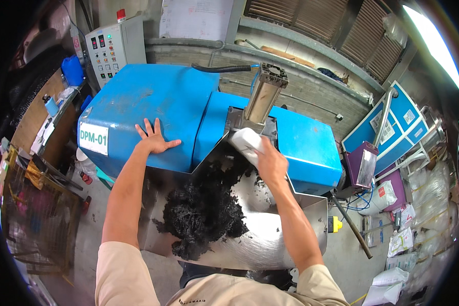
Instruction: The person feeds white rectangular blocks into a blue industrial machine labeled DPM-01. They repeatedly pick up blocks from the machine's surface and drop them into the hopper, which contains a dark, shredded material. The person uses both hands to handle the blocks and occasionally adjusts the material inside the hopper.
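Observation:
My left hand lies flat with spread fingers on the blue cover of a machine. In my right hand is a white, rounded plastic-looking piece, held at the machine's opening under an upright metal cylinder. I cannot tell exactly what kind of thing it is. Below, a shiny metal tray slopes out toward me. A heap of black, crumbly material covers its left and middle part, reaching up to the opening. Smaller black crumbs stick near my right wrist.
A grey control cabinet with a red lamp stands behind left. At right are a purple box-shaped part, a long metal bar and a yellow piece. A cluttered bench is on the left; plastic bags lie far right.

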The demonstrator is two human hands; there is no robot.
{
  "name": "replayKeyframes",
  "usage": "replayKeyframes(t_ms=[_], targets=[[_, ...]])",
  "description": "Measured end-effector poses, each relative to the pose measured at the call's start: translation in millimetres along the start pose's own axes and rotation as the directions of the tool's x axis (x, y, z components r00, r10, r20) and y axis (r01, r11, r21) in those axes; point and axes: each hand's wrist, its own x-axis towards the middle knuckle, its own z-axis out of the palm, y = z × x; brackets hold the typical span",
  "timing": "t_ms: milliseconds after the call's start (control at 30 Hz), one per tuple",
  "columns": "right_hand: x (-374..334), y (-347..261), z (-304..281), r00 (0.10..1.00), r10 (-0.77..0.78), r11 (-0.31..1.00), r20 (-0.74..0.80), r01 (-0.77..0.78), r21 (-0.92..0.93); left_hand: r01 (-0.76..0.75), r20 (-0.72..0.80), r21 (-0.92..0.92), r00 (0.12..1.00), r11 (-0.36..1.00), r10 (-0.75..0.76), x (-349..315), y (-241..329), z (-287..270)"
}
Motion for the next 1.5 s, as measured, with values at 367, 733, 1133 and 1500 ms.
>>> replayKeyframes(t_ms=[367,733,1133,1500], targets=[[-147.1,-34.9,-12.4,0.972,-0.106,0.978,0.211,0.14,-0.154,0.013,0.064,0.012,0.998,1.0,-0.014,-17.2,8.1,-0.7],[-64.3,-26.5,109.3,0.993,-0.039,0.978,0.111,0.061,-0.199,0.003,0.048,0.011,0.999,1.0,-0.003,-14.0,6.4,1.9],[-143.8,0.2,-44.4,0.986,0.105,0.977,-0.127,-0.078,0.2,0.0,0.062,0.008,0.998,1.0,0.0,-15.4,4.3,2.5],[-317.4,80.8,-83.3,0.62,0.783,0.244,-0.052,-0.229,0.942,0.021,-0.165,-0.399,0.982,0.917,-0.095,-36.8,22.7,-3.6]])
